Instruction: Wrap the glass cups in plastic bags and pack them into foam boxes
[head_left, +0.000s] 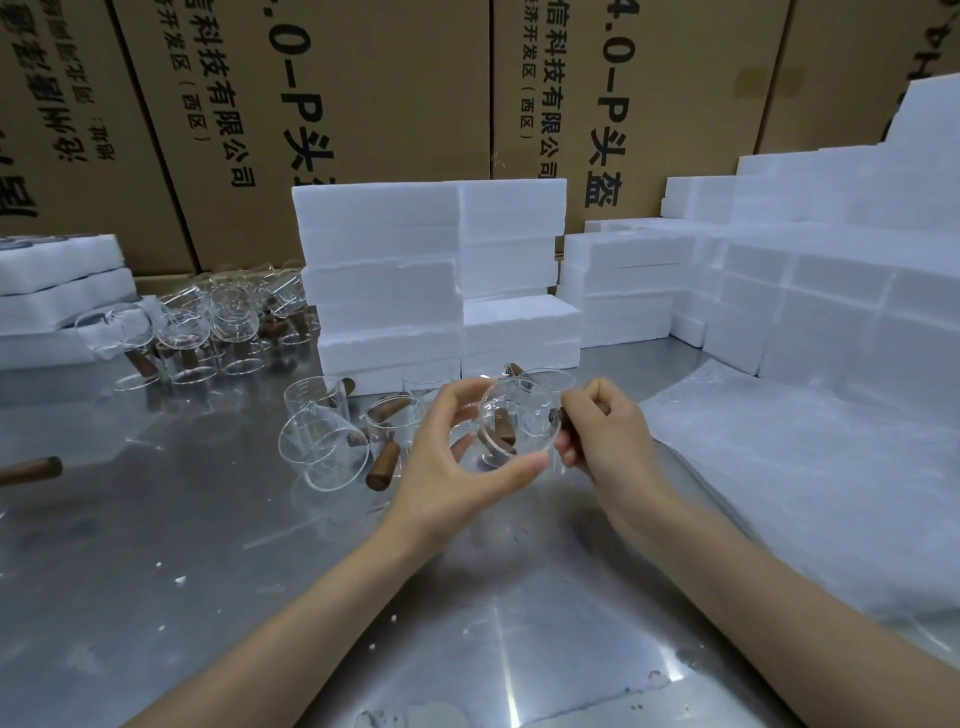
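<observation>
The left hand (452, 457) curls around a glass cup (511, 426), thumb under its lower rim and fingers over the top, holding it tilted with the mouth toward the camera. The right hand (602, 431) pinches the cup's dark wooden handle (563, 422) at its right side. The cup hangs above the metal surface (260, 571), touching nothing else.

Just behind and left of the hands lies a loose cluster of cups (332, 431) with wooden handles, some on their sides. A second group of cups (218, 322) stands farther back on the left, beside low foam trays (57, 291). Stacked foam boxes (431, 275) rise behind the hands, and more foam (779, 270) is piled to the right. A sheet of plastic bags (810, 467) lies flat on the right of the surface. Printed cartons (363, 104) form the backdrop.
</observation>
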